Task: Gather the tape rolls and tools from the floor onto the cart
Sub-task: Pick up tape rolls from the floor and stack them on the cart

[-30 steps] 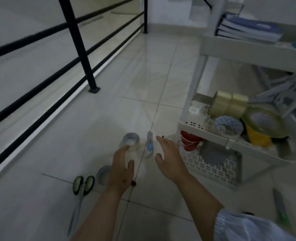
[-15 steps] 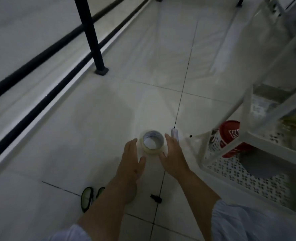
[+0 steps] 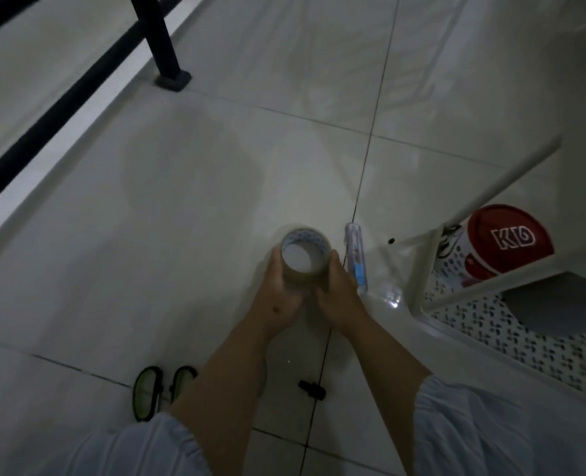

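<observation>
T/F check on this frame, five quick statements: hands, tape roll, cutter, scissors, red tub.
1. Both hands hold the tape roll. True: left hand and right hand grip its sides.
2. The utility knife lies left of the roll. False: right of it, on the floor.
3. The scissors are on the cart. False: on the floor by the left arm.
4. The red tub sits on the cart's bottom shelf. True.
5. The roll stands on edge. False: its core faces up.
</observation>
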Motion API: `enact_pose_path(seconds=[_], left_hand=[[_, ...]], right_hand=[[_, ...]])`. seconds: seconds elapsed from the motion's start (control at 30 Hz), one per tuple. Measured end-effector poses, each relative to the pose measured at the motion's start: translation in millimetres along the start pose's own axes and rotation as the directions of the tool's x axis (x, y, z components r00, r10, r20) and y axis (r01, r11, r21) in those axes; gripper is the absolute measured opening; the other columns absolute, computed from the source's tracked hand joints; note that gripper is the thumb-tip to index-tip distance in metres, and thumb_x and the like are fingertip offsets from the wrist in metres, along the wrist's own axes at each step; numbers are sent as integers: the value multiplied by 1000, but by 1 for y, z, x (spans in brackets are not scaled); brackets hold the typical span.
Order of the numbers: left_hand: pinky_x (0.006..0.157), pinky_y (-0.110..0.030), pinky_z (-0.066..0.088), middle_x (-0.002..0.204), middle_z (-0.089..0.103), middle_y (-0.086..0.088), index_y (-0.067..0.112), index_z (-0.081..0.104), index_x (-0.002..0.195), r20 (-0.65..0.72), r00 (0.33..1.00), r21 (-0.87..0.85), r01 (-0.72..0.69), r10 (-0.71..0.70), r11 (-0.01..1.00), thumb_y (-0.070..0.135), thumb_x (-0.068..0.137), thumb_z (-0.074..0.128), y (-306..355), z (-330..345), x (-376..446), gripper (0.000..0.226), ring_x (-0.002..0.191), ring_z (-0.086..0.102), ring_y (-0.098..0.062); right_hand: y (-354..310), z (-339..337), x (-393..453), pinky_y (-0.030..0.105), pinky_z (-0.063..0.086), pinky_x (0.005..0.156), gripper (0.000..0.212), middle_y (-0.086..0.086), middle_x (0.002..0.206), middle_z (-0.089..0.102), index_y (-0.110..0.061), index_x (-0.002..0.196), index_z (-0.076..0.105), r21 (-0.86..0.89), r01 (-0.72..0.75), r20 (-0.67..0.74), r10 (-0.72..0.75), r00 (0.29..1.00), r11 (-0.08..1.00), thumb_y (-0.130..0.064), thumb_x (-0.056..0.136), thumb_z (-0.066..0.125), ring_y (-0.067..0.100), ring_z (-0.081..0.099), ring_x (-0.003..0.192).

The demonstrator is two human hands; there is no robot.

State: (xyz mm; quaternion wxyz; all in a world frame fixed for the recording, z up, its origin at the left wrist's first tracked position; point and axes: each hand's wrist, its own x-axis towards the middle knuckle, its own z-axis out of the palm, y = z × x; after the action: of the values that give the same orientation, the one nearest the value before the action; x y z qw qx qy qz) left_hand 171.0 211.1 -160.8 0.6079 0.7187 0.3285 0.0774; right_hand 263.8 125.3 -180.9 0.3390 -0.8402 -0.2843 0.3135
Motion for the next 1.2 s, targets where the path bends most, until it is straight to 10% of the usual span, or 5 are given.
enact_pose_path(seconds=[0.07,0.23,0.47,0.7,1.2], left_hand=[[108,-44,38,140,40,-17,7,22,140,-32,999,-9,-12,11,1000,20,72,57,6,2,-3,77,130,41,-25],[77,-7,48,111,55,3,14,43,115,-117,993,-160,8,-27,987,9,65,50,26,5,-24,51,99,54,-2],[88,-19,46,113,50,5,20,38,122,-112,993,-259,-2,-28,966,-1,79,51,85,9,-83,50,110,54,-14],[74,-3,46,109,57,8,37,49,98,-75,996,-249,-67,50,966,-2,88,48,127,30,-140,40,91,59,10],[75,14,24,115,30,36,17,35,134,129,921,-261,-327,368,908,5,96,36,232,121,-201,40,88,20,47]], right_hand=[[1,-2,-4,47,25,113,61,16,147,30,-5,141,19,75,0,-37,2,999,997,-16,87,45,29,27,137],[-30,-29,-37,-14,14,81,55,-3,133,25,-8,142,16,136,84,-143,-65,988,987,-10,95,44,1,22,119],[-62,-75,-102,-13,17,83,54,2,132,27,-14,140,25,108,234,-246,-202,948,966,-17,93,50,-7,25,114],[-80,-116,-157,-8,15,93,57,-13,131,27,-10,140,27,-3,395,-327,-374,868,919,-27,89,48,-28,15,116],[-65,-233,-260,14,16,110,56,16,139,37,-3,133,37,-406,393,-445,-554,704,825,-14,81,57,19,24,132]])
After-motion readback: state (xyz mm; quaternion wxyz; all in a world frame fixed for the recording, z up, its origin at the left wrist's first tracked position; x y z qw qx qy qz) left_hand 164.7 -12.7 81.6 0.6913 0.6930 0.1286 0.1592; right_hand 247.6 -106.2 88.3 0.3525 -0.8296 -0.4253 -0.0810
